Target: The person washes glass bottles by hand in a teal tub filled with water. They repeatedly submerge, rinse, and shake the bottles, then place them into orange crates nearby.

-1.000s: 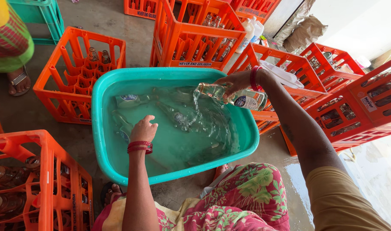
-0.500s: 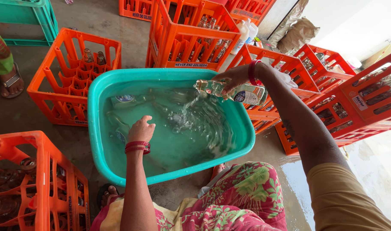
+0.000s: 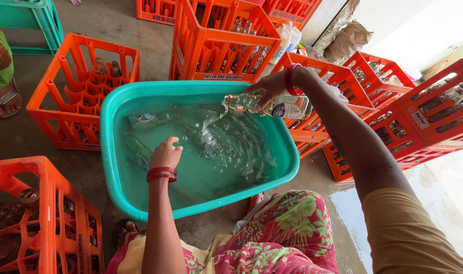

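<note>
Turquoise plastic basin, one, part-filled with water, on the floor, one clear glass bottle tipped over its far rim, right hand closed around it, left hand dipped in water, grip unclear, orange crates, seven or more around.

Glossy teal plastic tub, clear glass bottle, orange plastic crates, rough wet concrete floor

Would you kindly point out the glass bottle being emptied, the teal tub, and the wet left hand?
glass bottle (image 3: 287, 107), head view, on its labelled body.
teal tub (image 3: 108, 152), head view, on its left rim.
left hand (image 3: 165, 152), head view, on its back.
</note>
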